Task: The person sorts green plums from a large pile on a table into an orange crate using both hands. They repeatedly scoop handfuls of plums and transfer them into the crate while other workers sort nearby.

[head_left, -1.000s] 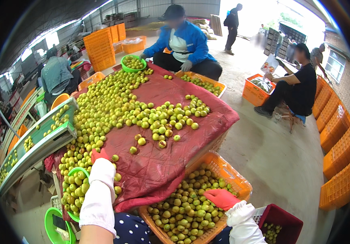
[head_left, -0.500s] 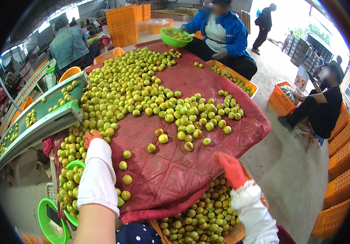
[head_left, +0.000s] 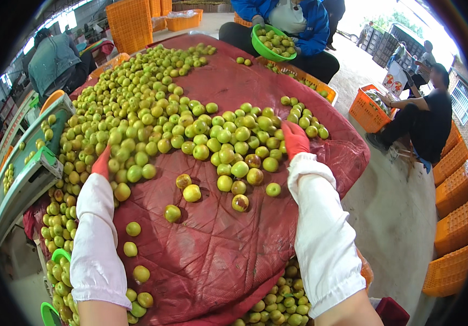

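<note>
The right hand, earlier over the cloth's near edge, is now among the fruit right of centre; the left hand is farther up the centre-left pile. I cannot tell whether either grips. The right sleeve partly hides a lower-right crate. A conveyor stands left.

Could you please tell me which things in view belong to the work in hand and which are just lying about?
In the work: fruit, red cover, conveyor, near crate.

Seemingly just lying about: left crate stack, right crate row.
</note>
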A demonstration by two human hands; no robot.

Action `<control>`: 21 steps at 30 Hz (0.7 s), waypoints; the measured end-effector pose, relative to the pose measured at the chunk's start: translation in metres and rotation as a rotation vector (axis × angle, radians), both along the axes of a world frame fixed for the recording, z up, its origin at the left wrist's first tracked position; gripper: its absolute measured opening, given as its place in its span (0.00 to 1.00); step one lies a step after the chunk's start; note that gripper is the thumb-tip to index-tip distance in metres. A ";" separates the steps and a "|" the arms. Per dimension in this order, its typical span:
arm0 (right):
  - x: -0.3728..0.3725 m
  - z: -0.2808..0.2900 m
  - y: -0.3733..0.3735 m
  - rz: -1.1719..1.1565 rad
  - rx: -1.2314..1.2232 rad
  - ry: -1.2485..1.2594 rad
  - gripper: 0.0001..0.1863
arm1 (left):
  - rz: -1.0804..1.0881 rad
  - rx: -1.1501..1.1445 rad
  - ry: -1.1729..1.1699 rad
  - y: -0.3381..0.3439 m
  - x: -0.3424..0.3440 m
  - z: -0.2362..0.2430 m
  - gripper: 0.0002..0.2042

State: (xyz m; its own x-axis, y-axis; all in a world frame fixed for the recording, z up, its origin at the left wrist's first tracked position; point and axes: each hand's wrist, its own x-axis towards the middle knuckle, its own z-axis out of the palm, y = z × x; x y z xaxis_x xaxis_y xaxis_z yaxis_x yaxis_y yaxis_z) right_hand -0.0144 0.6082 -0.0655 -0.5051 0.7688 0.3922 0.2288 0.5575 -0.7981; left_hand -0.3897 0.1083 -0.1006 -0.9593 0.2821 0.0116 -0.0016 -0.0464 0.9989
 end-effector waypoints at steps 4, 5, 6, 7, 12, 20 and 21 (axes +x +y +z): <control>-0.041 0.001 -0.050 0.262 0.148 0.074 0.21 | -0.218 -0.107 -0.084 0.084 0.074 0.045 0.25; -0.041 -0.008 -0.048 0.280 0.032 0.081 0.21 | -0.287 -0.106 0.126 0.119 0.100 0.038 0.23; -0.037 -0.015 -0.043 0.291 -0.084 0.093 0.21 | -0.364 -0.063 0.176 0.152 0.130 0.041 0.23; -0.053 -0.005 -0.074 0.374 -0.058 0.082 0.20 | -0.419 -0.114 0.358 0.139 0.117 0.027 0.21; -0.032 0.008 -0.114 0.705 -0.608 0.267 0.18 | -0.521 0.049 0.043 0.167 0.194 0.036 0.20; 0.027 0.038 -0.174 0.779 -0.848 -0.095 0.23 | -0.575 0.226 -0.511 0.118 0.293 0.075 0.24; 0.034 0.048 -0.180 0.770 -0.846 -0.204 0.26 | -0.567 0.212 -0.451 0.106 0.298 0.065 0.24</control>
State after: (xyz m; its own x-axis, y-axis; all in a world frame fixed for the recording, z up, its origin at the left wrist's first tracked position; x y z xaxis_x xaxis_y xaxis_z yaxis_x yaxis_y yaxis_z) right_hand 0.0196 0.4281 -0.0171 -0.9476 0.2081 -0.2424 0.2286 -0.0884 -0.9695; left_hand -0.0916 0.2143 -0.0360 -0.5923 0.7694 -0.2393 -0.4894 -0.1076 0.8654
